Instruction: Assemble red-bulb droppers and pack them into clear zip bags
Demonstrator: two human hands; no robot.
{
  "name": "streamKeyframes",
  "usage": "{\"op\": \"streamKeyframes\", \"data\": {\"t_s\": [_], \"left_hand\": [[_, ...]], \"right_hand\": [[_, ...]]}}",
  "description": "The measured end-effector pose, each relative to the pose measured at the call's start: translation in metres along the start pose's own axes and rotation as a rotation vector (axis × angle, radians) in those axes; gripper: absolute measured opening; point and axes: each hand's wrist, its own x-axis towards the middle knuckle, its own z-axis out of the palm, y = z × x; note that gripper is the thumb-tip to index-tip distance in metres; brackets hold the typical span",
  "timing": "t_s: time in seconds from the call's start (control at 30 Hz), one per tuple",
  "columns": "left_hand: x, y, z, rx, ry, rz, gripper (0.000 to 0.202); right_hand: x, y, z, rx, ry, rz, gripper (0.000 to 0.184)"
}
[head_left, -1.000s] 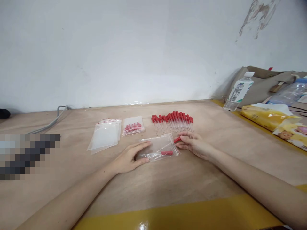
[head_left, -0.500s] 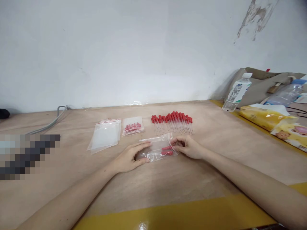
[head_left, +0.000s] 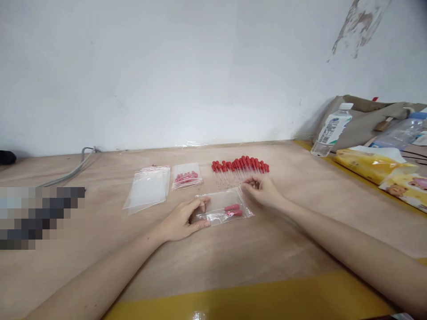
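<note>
A clear zip bag [head_left: 216, 202] lies on the brown table covering with two red-bulbed droppers [head_left: 232, 207] inside it. My left hand [head_left: 187, 218] holds the bag's left end, the thumb at the near edge and the fingers at the far edge. At the bag's far right corner, my right hand [head_left: 262, 189] hovers with loosely curled fingers and nothing visible in them. Just beyond it lies a row of loose droppers [head_left: 247, 165] with red bulbs and clear stems. A filled bag of droppers [head_left: 186, 175] lies to the left, beside a stack of flat zip bags [head_left: 148, 189].
To the right are a water bottle [head_left: 330, 133], a yellow tissue pack [head_left: 370, 162] and a grey bag [head_left: 360, 120]. A grey cable [head_left: 75, 171] runs along the left, near a pixelated object [head_left: 43, 218]. Yellow tape [head_left: 233, 295] edges the table's near side; a white wall stands behind.
My right hand has moved up and off the red bulbs, toward the loose droppers. The two droppers now lie fully inside the bag. My left hand stays at the bag's left end.
</note>
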Motion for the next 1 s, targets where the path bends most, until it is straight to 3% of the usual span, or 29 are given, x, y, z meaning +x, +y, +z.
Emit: {"op": "streamKeyframes", "data": {"t_s": [0.1,0.17,0.37,0.53,0.8,0.9,1.0], "left_hand": [[0.000,0.000,0.000,-0.011,-0.002,-0.007,0.023],[0.000,0.000,-0.001,-0.026,-0.008,-0.002,0.022],[-0.002,-0.001,-0.002,-0.028,-0.033,0.002,0.023],[-0.002,-0.006,0.002,0.008,-0.028,0.031,0.039],[-0.001,-0.006,0.001,0.031,-0.060,0.043,0.036],[-0.001,-0.006,0.001,0.040,-0.070,0.049,0.036],[0.000,-0.008,0.001,0.051,-0.080,0.045,0.037]], "right_hand": [[0.027,-0.006,0.006,-0.193,0.059,-0.078,0.010],[0.047,-0.014,0.015,-0.272,0.022,-0.069,0.009],[0.101,-0.032,0.057,-0.383,0.020,0.144,0.019],[0.118,-0.034,0.072,-0.387,0.016,0.314,0.020],[0.119,-0.041,0.070,-0.302,0.048,0.404,0.025],[0.116,-0.045,0.056,-0.221,0.057,0.384,0.016],[0.100,-0.042,0.030,-0.095,0.084,0.303,0.022]]}}
